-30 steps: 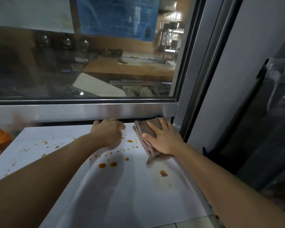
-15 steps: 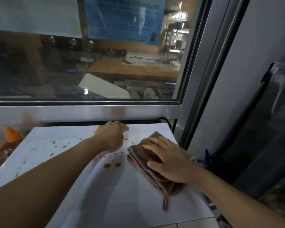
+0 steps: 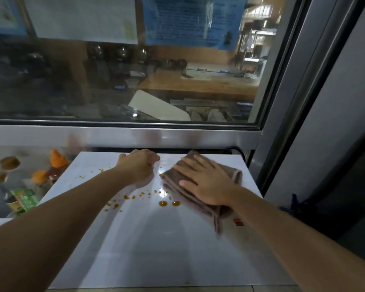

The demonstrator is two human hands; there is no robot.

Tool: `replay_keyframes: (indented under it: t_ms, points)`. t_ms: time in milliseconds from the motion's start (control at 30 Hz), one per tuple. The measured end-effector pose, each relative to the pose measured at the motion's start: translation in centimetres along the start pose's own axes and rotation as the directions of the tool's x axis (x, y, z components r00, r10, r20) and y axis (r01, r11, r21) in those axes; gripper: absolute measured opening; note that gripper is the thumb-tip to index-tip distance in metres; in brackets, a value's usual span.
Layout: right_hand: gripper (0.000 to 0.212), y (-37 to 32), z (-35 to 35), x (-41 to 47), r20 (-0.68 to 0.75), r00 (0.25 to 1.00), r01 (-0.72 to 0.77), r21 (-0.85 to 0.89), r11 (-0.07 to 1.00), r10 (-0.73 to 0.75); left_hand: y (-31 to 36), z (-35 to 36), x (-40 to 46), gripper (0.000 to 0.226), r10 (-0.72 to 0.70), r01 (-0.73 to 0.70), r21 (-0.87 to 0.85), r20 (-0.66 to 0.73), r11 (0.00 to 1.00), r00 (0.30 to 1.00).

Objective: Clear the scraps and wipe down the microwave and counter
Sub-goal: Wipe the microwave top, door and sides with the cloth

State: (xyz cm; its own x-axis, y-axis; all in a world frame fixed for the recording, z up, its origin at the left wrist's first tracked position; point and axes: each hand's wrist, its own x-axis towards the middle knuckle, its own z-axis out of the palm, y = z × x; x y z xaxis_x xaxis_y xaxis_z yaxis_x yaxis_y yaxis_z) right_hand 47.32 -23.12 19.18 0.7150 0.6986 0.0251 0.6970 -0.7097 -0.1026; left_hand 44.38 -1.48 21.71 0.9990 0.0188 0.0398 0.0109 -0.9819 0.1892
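Brown folded cloth (image 3: 200, 187) lies right of centre on the white microwave top (image 3: 156, 239), pressed under the flat, open right hand (image 3: 207, 182) mid-wipe; the curled left hand (image 3: 138, 165) holds nothing visible, and the orange sauce drops (image 3: 169, 203) at centre call for the next pass.

We see a brown cloth (image 3: 200, 192), orange-brown spots (image 3: 163, 203) on the white microwave top (image 3: 156, 245), orange-capped bottles (image 3: 57, 163), perhaps a green label (image 3: 26, 199), blue poster (image 3: 190, 20)
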Motion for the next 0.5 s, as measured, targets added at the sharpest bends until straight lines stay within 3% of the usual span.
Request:
replay_keyframes:
  t_ms: [100,167,367,500]
  points:
    - [0.056,-2.5,0.3,-2.5,-0.010,0.987,0.157,-0.003,0.988,-0.157,0.0,-0.5,-0.2,0.034,0.013,-0.012,-0.013,0.051,1.000,0.999]
    - [0.054,-2.6,0.2,-3.0,0.011,0.983,0.184,0.016,0.983,-0.184,-0.5,-0.8,-0.8,0.035,-0.001,0.003,-0.036,0.064,0.999,0.998]
    - [0.050,0.0,-0.7,2.1,0.042,0.999,-0.007,0.033,0.999,0.006,-4.2,-1.7,-2.5,0.028,-0.094,0.094,0.040,0.012,0.995,0.995]
    - [0.056,-1.1,-0.2,5.7,0.033,0.998,-0.055,0.022,0.998,0.055,-4.6,-1.2,-2.5,0.039,-0.139,0.138,-0.081,-0.007,0.987,0.990]
